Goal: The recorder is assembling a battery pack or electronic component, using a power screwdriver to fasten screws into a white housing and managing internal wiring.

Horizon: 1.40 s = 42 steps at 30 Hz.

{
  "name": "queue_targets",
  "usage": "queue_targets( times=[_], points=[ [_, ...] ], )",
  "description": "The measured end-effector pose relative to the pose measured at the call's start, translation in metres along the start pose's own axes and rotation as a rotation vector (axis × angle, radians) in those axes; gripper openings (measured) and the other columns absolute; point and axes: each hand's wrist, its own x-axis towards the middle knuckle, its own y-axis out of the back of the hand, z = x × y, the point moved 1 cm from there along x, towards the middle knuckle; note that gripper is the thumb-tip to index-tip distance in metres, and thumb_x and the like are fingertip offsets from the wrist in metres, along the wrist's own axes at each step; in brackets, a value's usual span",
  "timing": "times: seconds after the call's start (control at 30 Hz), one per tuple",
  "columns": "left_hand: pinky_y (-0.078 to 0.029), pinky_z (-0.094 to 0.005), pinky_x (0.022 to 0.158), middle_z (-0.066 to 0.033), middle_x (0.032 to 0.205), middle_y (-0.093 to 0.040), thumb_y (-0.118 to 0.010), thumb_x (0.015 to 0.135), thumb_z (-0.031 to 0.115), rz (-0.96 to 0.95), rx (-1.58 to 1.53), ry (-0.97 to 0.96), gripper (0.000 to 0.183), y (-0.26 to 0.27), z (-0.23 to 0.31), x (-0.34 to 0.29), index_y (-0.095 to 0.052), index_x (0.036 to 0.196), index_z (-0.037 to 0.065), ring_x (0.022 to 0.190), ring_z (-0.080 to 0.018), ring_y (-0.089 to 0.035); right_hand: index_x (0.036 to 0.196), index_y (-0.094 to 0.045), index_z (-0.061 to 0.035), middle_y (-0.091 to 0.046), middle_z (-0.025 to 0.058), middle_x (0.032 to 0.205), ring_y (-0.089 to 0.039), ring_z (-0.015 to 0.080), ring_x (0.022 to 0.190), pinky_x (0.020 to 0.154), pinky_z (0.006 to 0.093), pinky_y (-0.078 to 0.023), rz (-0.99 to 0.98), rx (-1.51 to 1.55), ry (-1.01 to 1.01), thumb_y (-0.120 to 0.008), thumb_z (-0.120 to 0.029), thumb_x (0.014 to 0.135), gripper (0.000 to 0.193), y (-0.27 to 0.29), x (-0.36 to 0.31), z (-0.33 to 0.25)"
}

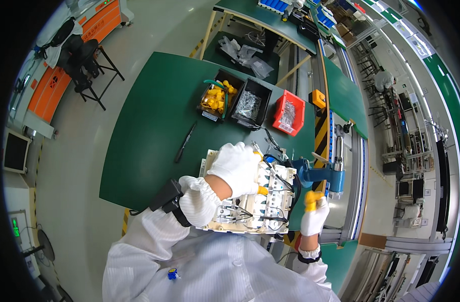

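My left hand [235,170], in a white glove with yellow fingertip covers, lies over a cream-coloured plastic assembly [250,206] with black cables and metal parts. Its thumb and a forward finger are spread apart, touching the assembly. To the right of the assembly, my right hand [314,217] is raised, its yellow-tipped fingers bent together. Whatever they may hold is too small to make out. Just beyond that hand is a blue power tool [315,174] with a grey metal end; I see no clear contact between them. Black cables [272,143] rise from the assembly's far side.
On the green table [144,126] stand a black bin of yellow parts [220,98], a black bin of metal screws [248,104] and a red bin [289,113] of similar pieces. A black pen-like tool [185,142] lies left. A conveyor rail [358,191] runs along the right.
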Motion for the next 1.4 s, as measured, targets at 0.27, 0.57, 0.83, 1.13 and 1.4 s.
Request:
queue_targets(
  times=[0.27,0.57,0.83,1.13,1.4],
  points=[
    [-0.051,-0.0429,0.086,-0.0109,0.107,-0.065,-0.079,0.069,0.051,0.023,-0.038,0.013,0.054,0.0,-0.001,-0.003,-0.071,0.103,0.009,0.103,-0.0272,-0.063,0.121,-0.057,-0.0005,-0.065,0.0113,0.124,-0.063,0.0256,0.108,0.095,0.0381,-0.05,-0.077,0.506,0.192,-0.05,-0.036,0.105,0.04,-0.035,0.081,0.014],
    [-0.053,-0.0411,0.081,-0.0121,0.1,-0.07,-0.08,0.07,0.049,0.071,-0.051,-0.059,0.052,-0.003,0.001,-0.003,-0.07,0.101,0.008,0.097,-0.0277,-0.066,0.115,-0.062,0.0012,-0.068,0.0091,0.089,-0.066,0.018,0.077,0.069,0.0325,-0.054,-0.816,0.039,0.036,-0.061,-0.034,0.101,0.038,0.013,0.116,-0.092],
    [-0.052,-0.0396,0.083,-0.0109,0.1,-0.069,-0.08,0.069,0.06,0.071,-0.029,-0.014,0.062,-0.004,-0.004,-0.002,-0.07,0.102,0.008,0.099,-0.0261,-0.066,0.127,-0.065,-0.008,-0.071,0.0151,0.108,-0.068,0.0284,0.093,0.084,0.037,-0.056,-1.368,-0.897,0.562,-0.062,-0.011,0.08,0.048,0.003,0.068,-0.187],
    [-0.052,-0.0388,0.084,-0.0114,0.102,-0.069,-0.081,0.069,0.058,0.069,-0.054,-0.016,0.063,-0.002,-0.002,-0.004,-0.071,0.104,0.007,0.102,-0.0259,-0.066,0.129,-0.065,-0.0085,-0.07,0.0164,0.112,-0.067,0.0319,0.096,0.09,0.0368,-0.055,-1.417,-1.076,0.507,-0.06,-0.016,0.081,0.049,-0.008,0.057,-0.193],
    [-0.052,-0.0389,0.084,-0.0108,0.104,-0.069,-0.081,0.07,0.056,0.064,-0.044,-0.015,0.06,-0.005,-0.003,-0.007,-0.071,0.105,0.008,0.103,-0.0264,-0.065,0.105,-0.072,-0.0032,-0.069,0.0097,0.076,-0.064,0.0211,0.059,0.056,0.0329,-0.052,-1.162,-0.899,0.414,-0.075,-0.02,0.089,0.023,-0.015,0.045,-0.187]
  ],
)
